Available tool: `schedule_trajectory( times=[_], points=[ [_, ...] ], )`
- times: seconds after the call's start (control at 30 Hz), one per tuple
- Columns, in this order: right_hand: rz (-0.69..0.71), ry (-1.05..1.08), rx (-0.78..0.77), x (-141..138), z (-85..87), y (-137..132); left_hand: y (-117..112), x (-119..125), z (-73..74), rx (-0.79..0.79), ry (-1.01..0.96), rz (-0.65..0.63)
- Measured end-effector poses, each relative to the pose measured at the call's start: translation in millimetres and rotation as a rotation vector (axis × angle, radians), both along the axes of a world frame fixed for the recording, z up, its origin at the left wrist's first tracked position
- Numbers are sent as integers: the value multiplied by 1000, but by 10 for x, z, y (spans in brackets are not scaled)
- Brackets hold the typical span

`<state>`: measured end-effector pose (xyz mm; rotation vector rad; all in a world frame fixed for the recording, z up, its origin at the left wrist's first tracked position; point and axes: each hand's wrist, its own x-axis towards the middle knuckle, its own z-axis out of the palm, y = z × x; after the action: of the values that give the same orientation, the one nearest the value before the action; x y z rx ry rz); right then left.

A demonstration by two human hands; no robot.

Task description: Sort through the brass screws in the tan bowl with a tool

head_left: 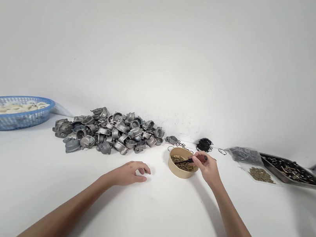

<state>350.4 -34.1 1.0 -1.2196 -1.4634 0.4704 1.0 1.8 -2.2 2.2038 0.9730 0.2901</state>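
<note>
My right hand point(207, 168) is closed around the black handle of a screwdriver point(188, 160). The tool slants down to the left, its tip among small brass-coloured screws point(182, 164) in a round tan bowl point(182, 173). Left of the bowl, my left hand point(130, 173) hovers at the white table with thumb and fingers apart and nothing between them. Beyond it lies a heap of grey cast-metal housings point(120, 132), the pieces jumbled in different directions.
At the far left stands a blue plastic basket point(9, 123) of whitish ring-like parts. Black rings point(204, 144) lie behind the bowl. On the right are a bagged batch of parts point(246, 155), small brass pieces point(261, 175) and a metal tray point(300, 181) of dark parts.
</note>
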Motion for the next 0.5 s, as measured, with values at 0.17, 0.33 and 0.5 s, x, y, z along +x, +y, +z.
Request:
schedule_trajectory(
  times=[0.17,0.33,0.5],
  points=[
    [-172,7,103,75,64,-29,-5,-10,0,-2,5,0],
    [-389,-90,146,164,76,-47,-20,-1,20,0,5,6],
    [-377,-220,127,98,58,-32,-26,10,34,2,5,9]
  ],
)
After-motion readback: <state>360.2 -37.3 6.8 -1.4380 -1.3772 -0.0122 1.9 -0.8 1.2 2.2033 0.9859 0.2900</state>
